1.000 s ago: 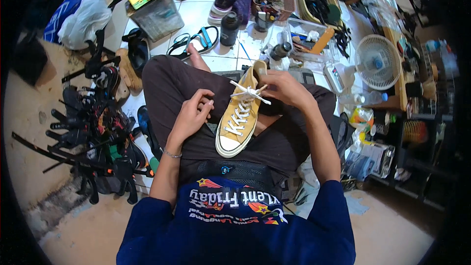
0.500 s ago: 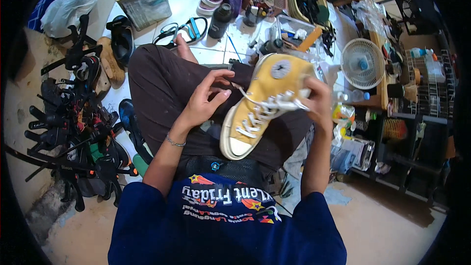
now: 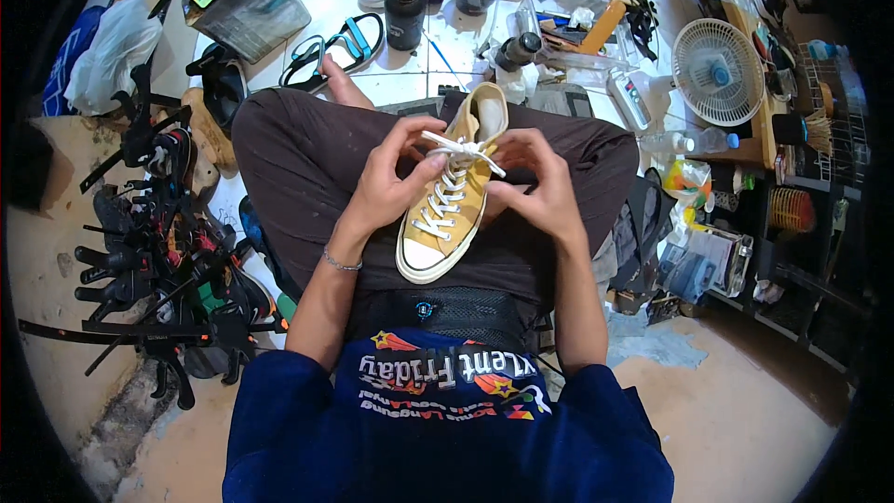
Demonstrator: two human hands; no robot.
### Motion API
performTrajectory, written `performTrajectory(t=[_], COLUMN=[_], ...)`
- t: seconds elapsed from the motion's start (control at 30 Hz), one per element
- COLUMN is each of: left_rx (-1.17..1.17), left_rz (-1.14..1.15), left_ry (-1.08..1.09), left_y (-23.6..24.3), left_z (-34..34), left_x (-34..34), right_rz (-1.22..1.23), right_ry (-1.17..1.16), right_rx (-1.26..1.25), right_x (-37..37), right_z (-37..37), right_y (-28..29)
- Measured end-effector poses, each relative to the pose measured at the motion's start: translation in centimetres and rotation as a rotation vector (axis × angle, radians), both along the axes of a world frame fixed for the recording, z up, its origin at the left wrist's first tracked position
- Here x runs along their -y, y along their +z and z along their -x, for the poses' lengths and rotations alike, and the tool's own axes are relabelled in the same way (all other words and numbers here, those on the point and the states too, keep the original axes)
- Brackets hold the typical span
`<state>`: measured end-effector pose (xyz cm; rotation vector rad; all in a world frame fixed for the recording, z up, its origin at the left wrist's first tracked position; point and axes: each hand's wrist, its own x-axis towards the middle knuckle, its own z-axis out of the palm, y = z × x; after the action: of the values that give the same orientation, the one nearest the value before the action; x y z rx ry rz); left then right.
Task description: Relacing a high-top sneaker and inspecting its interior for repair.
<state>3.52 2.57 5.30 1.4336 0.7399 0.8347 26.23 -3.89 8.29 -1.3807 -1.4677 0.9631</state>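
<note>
- Head view, from the left: black-handled tools (image 3: 130, 265) stand in a cluster, well apart from the work.
- Left hand (image 3: 400, 168), half curled beside the lace knot, has thumb and fingertips partly parted around a lace length; whether it grips that length, I cannot tell.
- Between the hands, the yellow canvas high-top shoe with white rubber toe cap (image 3: 445, 212) rests on the dark brown trousers (image 3: 307, 144) at the lap, toe toward the wearer, opening away.
- Across its upper part, white flat-looking laces (image 3: 468, 150) meet in a knot, loose lengths pointing to both sides. Even tension on both, drawn level, would likely keep the knot centred; a one-sided tug could skew it.
- Right hand (image 3: 523, 168) curves beside the shoe, thumb and fingers well apart, seemingly holding nothing. A light pinch near the knot should give best control, with the sole steadied against the lap.
</note>
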Motion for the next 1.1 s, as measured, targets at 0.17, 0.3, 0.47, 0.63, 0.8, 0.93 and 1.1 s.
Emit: performTrajectory(t=[0.17,0.3,0.47,0.63,0.8,0.93,1.1], left_rx=[-0.021,-0.157,-0.137,-0.234,-0.272,-0.246,-0.269], left_rz=[-0.062,-0.186,-0.402,-0.36,-0.342,-0.4,-0.412], left_ry=[-0.027,-0.085,-0.127,-0.247,-0.256,-0.25,-0.296], left_y=[0.9,1.5,1.8,1.6,1.0,0.9,1.1], left_z=[0.2,0.6,0.4,0.8,0.5,0.3,0.4], left_x=[-1.3,-2.9,-5.1,-5.1,-5.2,-5.4,-5.2], right_rz=[-0.154,-0.165,-0.111,0.061,0.217,0.04,0.041], right_ry=[-0.114,-0.107,-0.137,-0.262,-0.224,-0.095,0.117], right_rx=[0.19,0.26,0.147,-0.173,-0.03,0.454,0.636], right_x=[-0.2,-0.4,-0.9,0.5,1.1,0.8,0.8], right_z=[2.5,2.1,1.8,2.7,1.8,0.9,-0.2], right_y=[0.4,1.4,0.6,-0.5,1.4,3.5,5.2])
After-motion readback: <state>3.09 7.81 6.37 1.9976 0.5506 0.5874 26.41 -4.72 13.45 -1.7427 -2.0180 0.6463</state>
